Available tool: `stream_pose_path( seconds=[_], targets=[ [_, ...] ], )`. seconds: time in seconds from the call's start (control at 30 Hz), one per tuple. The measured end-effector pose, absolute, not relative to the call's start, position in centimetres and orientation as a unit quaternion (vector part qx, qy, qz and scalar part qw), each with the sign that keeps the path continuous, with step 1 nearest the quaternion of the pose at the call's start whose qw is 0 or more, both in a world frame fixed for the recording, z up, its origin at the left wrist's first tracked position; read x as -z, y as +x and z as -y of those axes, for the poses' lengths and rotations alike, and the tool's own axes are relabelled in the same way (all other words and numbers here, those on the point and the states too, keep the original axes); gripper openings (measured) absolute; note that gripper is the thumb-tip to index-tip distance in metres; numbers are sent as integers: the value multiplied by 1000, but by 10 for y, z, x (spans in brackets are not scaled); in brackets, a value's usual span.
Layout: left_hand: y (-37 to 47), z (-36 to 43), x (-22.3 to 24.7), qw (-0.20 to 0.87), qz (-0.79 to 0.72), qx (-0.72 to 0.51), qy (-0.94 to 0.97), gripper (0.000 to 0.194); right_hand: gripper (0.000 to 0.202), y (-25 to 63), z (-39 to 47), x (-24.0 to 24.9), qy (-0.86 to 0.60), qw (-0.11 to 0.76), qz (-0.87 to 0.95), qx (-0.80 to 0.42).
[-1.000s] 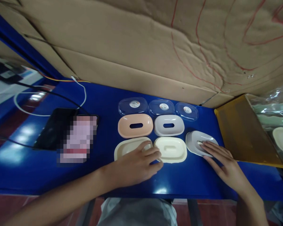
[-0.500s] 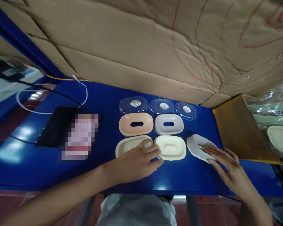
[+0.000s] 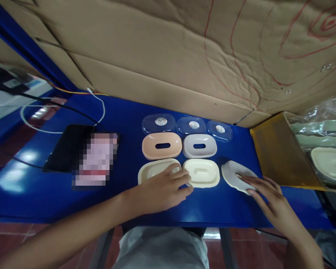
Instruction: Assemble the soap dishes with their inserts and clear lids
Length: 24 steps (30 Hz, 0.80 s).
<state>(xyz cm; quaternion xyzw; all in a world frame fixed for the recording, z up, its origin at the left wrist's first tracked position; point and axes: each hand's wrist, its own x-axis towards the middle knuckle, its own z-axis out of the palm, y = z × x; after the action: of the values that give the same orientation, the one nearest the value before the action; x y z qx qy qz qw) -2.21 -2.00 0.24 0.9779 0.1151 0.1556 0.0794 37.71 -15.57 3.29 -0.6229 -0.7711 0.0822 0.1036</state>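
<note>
On the blue table, my left hand (image 3: 164, 188) lies across a cream oval tray (image 3: 151, 170), hiding much of it. Its fingers are a little apart, and the tips reach the left edge of a second cream tray (image 3: 203, 173) with a raised bar in the middle. To the right, my right hand (image 3: 271, 198) grips a grey oval soap dish (image 3: 240, 177) with a cream rim, fingers on its upper face by the slot and thumb at the near edge. Behind the trays sit a peach slotted dish (image 3: 161, 153) and a grey slotted dish (image 3: 200, 152).
Clear oval lids (image 3: 194, 130) with round labels form a row at the back. An open carton (image 3: 285, 153) holding more trays stands at the right. A phone with a blurred screen (image 3: 96, 157), a black flat object (image 3: 68, 149) and cables lie left. A cardboard wall (image 3: 145, 56) rises behind.
The view has shifted slightly, so the table items sit a little higher in the picture. Both hands stay in nearly the same place on the dishes.
</note>
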Motion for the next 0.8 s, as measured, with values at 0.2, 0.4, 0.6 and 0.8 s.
stream_pose_path(
  seconds=[0.2,0.4,0.6,0.8],
  targets=[
    [-23,19,-3,80,-117,-162,977,9,40,367,159,-28,-627,113,768,-64],
    [-24,19,-1,71,-111,-149,980,10,41,369,141,-39,-625,164,763,-6],
    [-24,20,-2,61,-115,-144,981,11,31,366,78,-49,-597,156,787,-33],
    [-24,18,-7,69,-119,-142,980,6,30,369,47,-38,-586,161,791,-66]
  ],
)
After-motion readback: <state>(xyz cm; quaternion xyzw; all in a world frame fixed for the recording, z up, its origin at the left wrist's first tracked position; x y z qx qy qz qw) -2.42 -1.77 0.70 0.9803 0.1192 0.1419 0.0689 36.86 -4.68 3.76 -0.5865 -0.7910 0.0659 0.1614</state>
